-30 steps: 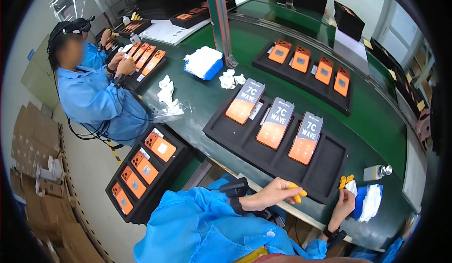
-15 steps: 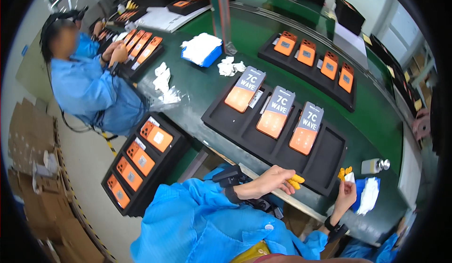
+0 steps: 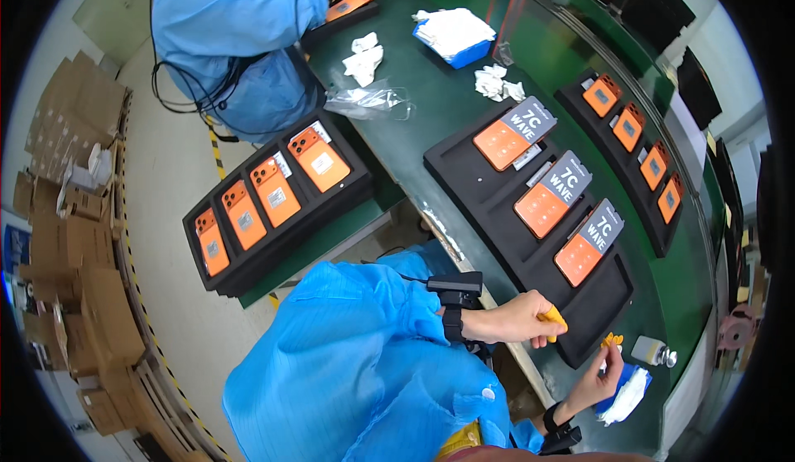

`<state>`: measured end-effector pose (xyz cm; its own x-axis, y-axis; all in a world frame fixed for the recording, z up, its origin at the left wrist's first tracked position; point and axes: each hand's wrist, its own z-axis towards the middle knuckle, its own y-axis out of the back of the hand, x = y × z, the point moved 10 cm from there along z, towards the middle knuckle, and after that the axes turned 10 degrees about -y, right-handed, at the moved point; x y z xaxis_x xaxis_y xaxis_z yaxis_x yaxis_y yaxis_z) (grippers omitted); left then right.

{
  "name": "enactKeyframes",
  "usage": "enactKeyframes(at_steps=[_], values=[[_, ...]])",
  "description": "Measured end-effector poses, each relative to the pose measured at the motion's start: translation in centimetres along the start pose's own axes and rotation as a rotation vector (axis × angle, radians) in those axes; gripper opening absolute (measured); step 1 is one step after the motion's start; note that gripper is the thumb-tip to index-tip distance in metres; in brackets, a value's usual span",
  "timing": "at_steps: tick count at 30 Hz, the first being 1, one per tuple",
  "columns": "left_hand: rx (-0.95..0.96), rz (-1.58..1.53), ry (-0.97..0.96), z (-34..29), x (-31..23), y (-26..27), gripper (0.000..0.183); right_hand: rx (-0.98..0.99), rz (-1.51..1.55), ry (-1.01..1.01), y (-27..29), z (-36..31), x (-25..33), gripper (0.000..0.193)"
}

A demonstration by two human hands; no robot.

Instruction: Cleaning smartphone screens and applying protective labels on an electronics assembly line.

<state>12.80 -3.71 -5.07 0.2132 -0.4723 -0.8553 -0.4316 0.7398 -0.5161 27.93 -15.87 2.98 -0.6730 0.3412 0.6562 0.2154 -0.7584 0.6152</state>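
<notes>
My left hand (image 3: 523, 319) is over the front edge of a black foam tray (image 3: 598, 306), its fingers closed, with yellow finger cots at the tips. Whether anything is pinched there is hidden. Just right of the tray's near corner, my right hand (image 3: 595, 386) is closed in a pinch, yellow at its fingertips, with a bit of white by them. Beside it are a blue box of white wipes (image 3: 627, 397) and a small clear bottle with a metal top (image 3: 654, 352). In the tray lie three orange phones with printed grey film: far (image 3: 503, 146), middle (image 3: 538, 214) and near (image 3: 577, 262).
Another black tray of orange phones (image 3: 654, 169) lies behind on the green table. A stacked tray (image 3: 281, 214) stands to my left. Crumpled wipes (image 3: 497, 84), clear plastic (image 3: 373, 102) and a blue wipe box (image 3: 464, 51) are farther off. A co-worker in blue (image 3: 232, 23) works at far left.
My view has swung left, so the table appears farther right. Both hands stay around the tray's near end, and the phones keep their places.
</notes>
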Motion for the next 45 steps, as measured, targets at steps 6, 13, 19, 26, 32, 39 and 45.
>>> enactKeyframes(at_steps=[6,13,19,26,32,39,45], values=[[-0.110,-0.103,0.033,-0.3,0.7,2.0,0.026,0.213,0.030,0.423,-6.2,-3.7,11.0,0.021],[-0.140,-0.443,0.123,-2.0,0.6,3.5,0.025,0.300,0.136,0.434,-7.8,-3.4,13.0,0.019],[-0.270,-0.460,0.053,-5.1,-0.9,5.7,0.026,0.322,0.191,0.526,-9.7,-4.6,15.9,0.020],[-0.489,-0.312,-0.059,-9.4,-1.7,8.8,0.020,0.403,0.169,0.724,-11.1,-7.1,20.1,0.026],[-0.384,-0.319,-0.199,-12.8,-3.4,8.2,0.020,0.605,0.375,0.520,-11.7,-7.8,20.2,0.023],[-0.465,-0.136,-0.240,-17.3,-6.5,10.6,0.014,0.744,0.536,0.597,-13.3,-10.2,25.1,0.020],[-0.616,0.014,-0.370,-22.6,-7.7,13.1,0.017,1.218,0.751,0.587,-18.6,-16.9,28.3,0.030]])
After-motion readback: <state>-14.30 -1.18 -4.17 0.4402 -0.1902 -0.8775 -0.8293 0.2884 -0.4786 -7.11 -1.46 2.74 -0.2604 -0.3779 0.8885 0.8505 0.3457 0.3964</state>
